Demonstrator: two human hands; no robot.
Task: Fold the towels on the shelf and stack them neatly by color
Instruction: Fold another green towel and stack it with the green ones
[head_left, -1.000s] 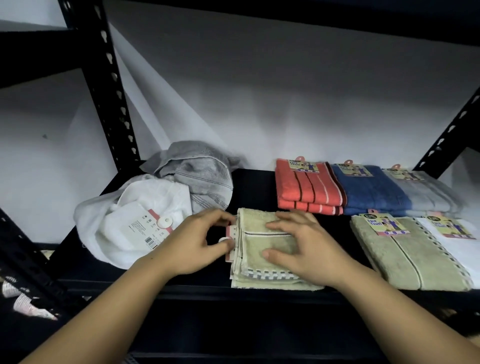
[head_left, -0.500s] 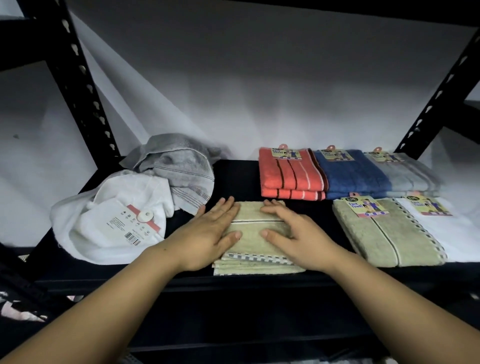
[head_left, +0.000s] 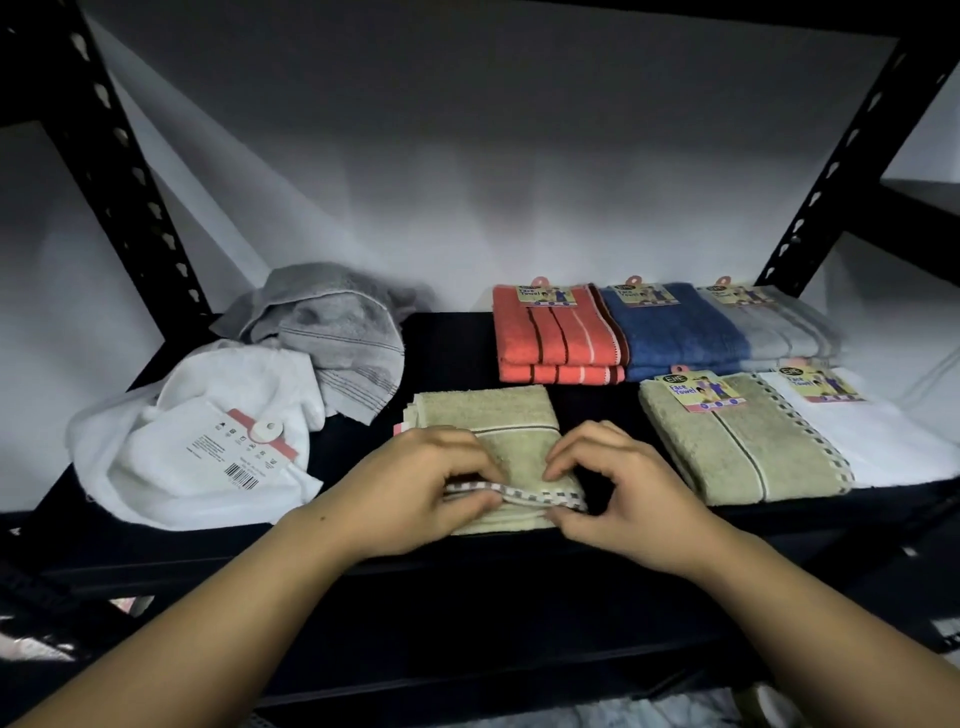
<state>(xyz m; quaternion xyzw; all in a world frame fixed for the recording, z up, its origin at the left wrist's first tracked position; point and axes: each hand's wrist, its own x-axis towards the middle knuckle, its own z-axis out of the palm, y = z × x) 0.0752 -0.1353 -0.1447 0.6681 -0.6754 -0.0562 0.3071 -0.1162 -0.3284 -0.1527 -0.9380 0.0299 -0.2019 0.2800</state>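
A folded beige towel (head_left: 493, 421) lies at the front middle of the black shelf (head_left: 447, 343). My left hand (head_left: 415, 488) pinches its near checkered edge from the left. My right hand (head_left: 623, 493) pinches the same edge from the right, thumb under and fingers on top. To the right lie a folded beige towel (head_left: 727, 452) and a folded white towel (head_left: 893, 441), both with labels. Behind them sit folded orange (head_left: 550, 338), blue (head_left: 675, 332) and grey (head_left: 779, 327) towels. A crumpled white towel (head_left: 171, 441) and a crumpled grey towel (head_left: 337, 332) lie at the left.
Black perforated uprights stand at the left (head_left: 119, 171) and right (head_left: 841, 171) of the shelf. A white wall closes the back. A lower shelf beam (head_left: 467, 597) runs under my forearms. A bare shelf strip lies between the grey heap and the orange towel.
Both hands have slid from lying flat on the beige towel back to its near edge, where they now pinch the checkered border. The camera has moved in closer.
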